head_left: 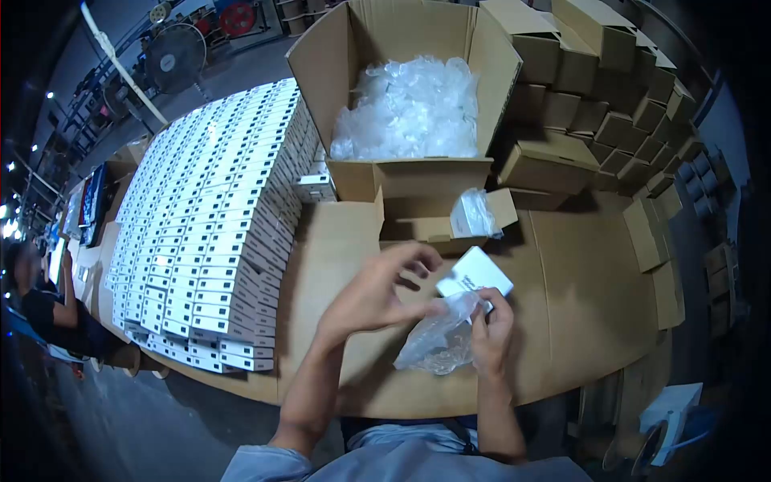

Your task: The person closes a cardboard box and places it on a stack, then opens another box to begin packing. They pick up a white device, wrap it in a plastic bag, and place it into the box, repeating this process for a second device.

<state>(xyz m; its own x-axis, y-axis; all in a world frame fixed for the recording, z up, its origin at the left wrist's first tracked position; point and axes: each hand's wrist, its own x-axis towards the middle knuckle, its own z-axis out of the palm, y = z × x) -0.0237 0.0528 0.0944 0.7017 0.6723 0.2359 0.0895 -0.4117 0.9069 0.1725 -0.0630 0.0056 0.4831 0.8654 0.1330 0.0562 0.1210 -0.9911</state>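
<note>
A small white box [475, 271] with printed lettering shows in front of me, partly covered by a clear plastic bag [438, 341]. My right hand [491, 331] pinches the bag near its mouth, right at the lower edge of the white box. To the left, my left hand [385, 289] is open, fingers curved and apart. Its thumb reaches to the bag's upper edge. Just beyond both hands stands an open cardboard carton [418, 225], where a white box in clear plastic [472, 215] leans at the right end.
Stacked white boxes [201, 233] fill the table's left side. A large carton [321, 60] of clear plastic bags [409, 104] stands at the back. Brown cartons [610, 120] are piled at the back right. Flattened cardboard [586, 281] covers the table. A person [60, 309] sits far left.
</note>
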